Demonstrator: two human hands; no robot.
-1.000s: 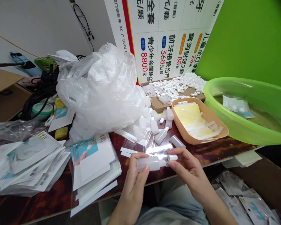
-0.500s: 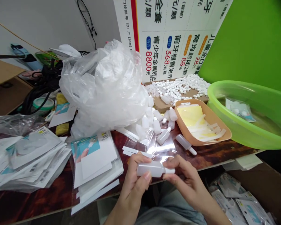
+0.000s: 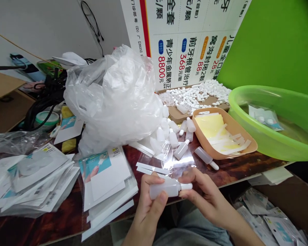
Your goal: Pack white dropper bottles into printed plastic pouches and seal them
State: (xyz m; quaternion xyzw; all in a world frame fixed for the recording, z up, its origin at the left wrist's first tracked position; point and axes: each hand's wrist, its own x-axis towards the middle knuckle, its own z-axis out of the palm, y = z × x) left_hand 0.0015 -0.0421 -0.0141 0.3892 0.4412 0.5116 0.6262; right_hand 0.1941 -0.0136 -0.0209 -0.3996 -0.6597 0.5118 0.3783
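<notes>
My left grip is holding the bottle firmly round its body, thumb near and fingers far, while my right grip is pinching, thumb to forefinger, where the cap is meeting the body. A second ago bare neck was showing between the two; now the cap is sitting close to the shoulder and in line with it, so I am judging it to be on, though whether I am turning or pressing it I cannot tell.

The bottle is lying sideways between my hands, its long axis running nearly level from left to right, base facing left, cap pointing right and slightly far. I am keeping it by the near edge of the worktop. Just beyond, white strips are lying; farther off, loose bottles are crowding beside a big bag. Left, cards are stacking up; right, an orange tray is holding yellow paper. At the far side, small white pieces are covering cardboard.
</notes>
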